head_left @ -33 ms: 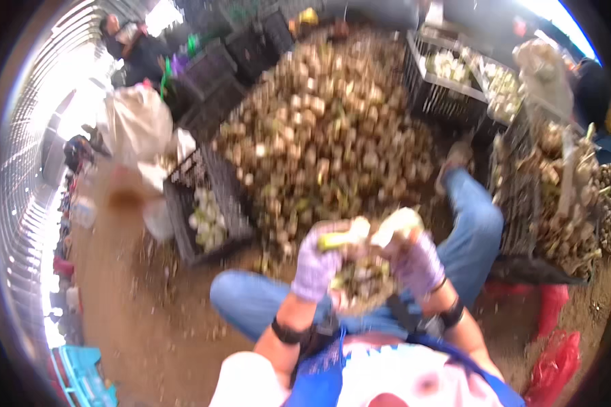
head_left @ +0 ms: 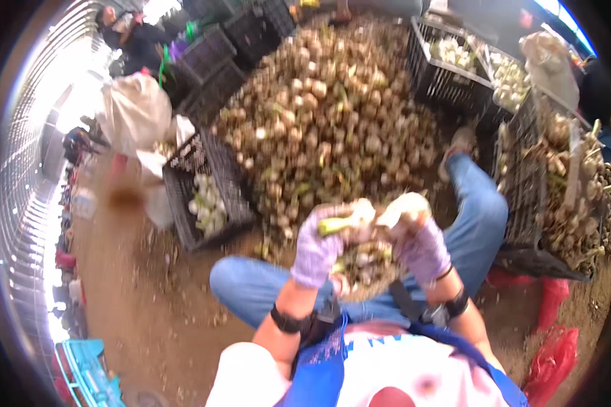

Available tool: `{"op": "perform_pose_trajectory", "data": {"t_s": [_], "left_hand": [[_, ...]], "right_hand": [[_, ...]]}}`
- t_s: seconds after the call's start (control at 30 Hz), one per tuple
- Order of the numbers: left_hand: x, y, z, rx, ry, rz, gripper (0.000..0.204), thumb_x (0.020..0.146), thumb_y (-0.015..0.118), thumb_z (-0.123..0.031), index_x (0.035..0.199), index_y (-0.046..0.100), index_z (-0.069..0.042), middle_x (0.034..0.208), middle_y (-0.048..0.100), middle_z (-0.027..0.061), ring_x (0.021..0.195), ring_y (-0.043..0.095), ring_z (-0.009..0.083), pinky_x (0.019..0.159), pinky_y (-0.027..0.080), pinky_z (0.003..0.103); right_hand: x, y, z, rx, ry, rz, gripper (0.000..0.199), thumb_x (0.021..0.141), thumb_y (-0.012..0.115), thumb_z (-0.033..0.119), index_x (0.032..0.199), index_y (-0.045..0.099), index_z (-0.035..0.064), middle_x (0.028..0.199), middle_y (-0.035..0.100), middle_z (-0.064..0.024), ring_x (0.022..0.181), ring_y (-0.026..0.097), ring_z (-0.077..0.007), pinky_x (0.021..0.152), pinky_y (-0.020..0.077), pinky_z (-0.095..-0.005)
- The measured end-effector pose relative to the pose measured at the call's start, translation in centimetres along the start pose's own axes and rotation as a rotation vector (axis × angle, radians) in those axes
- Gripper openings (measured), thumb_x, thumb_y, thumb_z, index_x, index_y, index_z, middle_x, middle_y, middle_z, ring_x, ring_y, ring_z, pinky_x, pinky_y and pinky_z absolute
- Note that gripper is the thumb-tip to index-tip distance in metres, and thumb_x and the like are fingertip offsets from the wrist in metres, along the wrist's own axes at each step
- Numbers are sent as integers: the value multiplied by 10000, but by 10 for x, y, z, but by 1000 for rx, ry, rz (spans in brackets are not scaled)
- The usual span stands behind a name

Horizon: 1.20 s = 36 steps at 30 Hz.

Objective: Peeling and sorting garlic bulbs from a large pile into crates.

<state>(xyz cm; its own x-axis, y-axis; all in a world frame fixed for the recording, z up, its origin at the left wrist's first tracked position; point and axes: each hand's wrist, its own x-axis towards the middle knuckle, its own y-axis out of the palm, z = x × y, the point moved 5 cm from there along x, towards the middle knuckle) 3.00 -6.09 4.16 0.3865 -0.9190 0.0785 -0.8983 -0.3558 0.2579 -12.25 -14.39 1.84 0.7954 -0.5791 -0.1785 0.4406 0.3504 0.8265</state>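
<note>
My left hand (head_left: 316, 249), in a pale purple glove, is closed around a garlic bulb (head_left: 361, 213) whose cut green stem (head_left: 332, 225) points left. Close beside it, my right hand (head_left: 421, 252), gloved alike, grips another pale garlic bulb (head_left: 407, 207) with a papery skin. The two bulbs are held a short way apart, above my lap. Below and between my hands is a heap of garlic scraps and skins (head_left: 365, 268) at my lap; what carries it is partly hidden. Some fingertips are covered by the bulbs and blur.
A large pile of garlic bulbs (head_left: 332, 115) lies ahead. At its left stands a black crate (head_left: 234, 200) with peeled-looking white bulbs. Black crates (head_left: 448, 85) and a crate of untrimmed garlic (head_left: 523, 197) stand right. A red mesh bag (head_left: 553, 359) and turquoise plastic item (head_left: 91, 373) lie nearby.
The view has shifted slightly, so hands and bulbs appear a little higher in the picture. Both hands keep their hold on the bulbs.
</note>
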Motion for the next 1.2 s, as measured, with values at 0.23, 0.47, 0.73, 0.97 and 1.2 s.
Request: {"op": "perform_pose_trajectory", "data": {"t_s": [0.23, 0.47, 0.73, 0.97, 1.2], "left_hand": [[-2, -8, -14, -101, 10, -83, 336, 721, 722, -33, 1020, 569, -16, 1040, 573, 62, 952, 571, 151, 795, 506, 265], [-13, 8, -25, 483, 268, -19, 246, 708, 706, -3, 933, 614, -41, 938, 574, 81, 836, 578, 173, 732, 471, 275], [-11, 30, -38, 818, 400, 151, 221, 656, 724, -10, 852, 631, -50, 833, 592, 90, 763, 586, 219, 669, 466, 292], [-10, 7, -32, 73, 197, 268, 197, 621, 722, 51, 722, 600, -65, 848, 565, 49, 790, 535, 181, 652, 465, 266], [-15, -17, -3, -627, -94, -219, 292, 733, 678, -4, 990, 564, -83, 1009, 583, 110, 887, 595, 209, 749, 517, 316]], "right_hand": [[27, -43, 30, -366, -316, -190, 351, 869, 584, 202, 1162, 477, 40, 1036, 569, -96, 924, 572, -183, 865, 459, -288], [-8, 37, 29, -1396, -613, -37, 335, 652, 708, 98, 971, 615, 60, 1010, 588, -140, 970, 559, -311, 857, 442, -355], [1, 35, 10, -1587, -725, -43, 199, 665, 667, 78, 854, 605, 67, 788, 613, -109, 760, 590, -305, 661, 473, -373], [24, -2, 21, -1452, -563, -203, 172, 700, 668, 47, 854, 593, 29, 747, 584, -139, 670, 578, -277, 629, 471, -314], [8, 16, 4, -161, -110, 224, 359, 767, 693, 250, 982, 550, 1, 1149, 510, -134, 937, 559, -189, 741, 466, -267]]}}
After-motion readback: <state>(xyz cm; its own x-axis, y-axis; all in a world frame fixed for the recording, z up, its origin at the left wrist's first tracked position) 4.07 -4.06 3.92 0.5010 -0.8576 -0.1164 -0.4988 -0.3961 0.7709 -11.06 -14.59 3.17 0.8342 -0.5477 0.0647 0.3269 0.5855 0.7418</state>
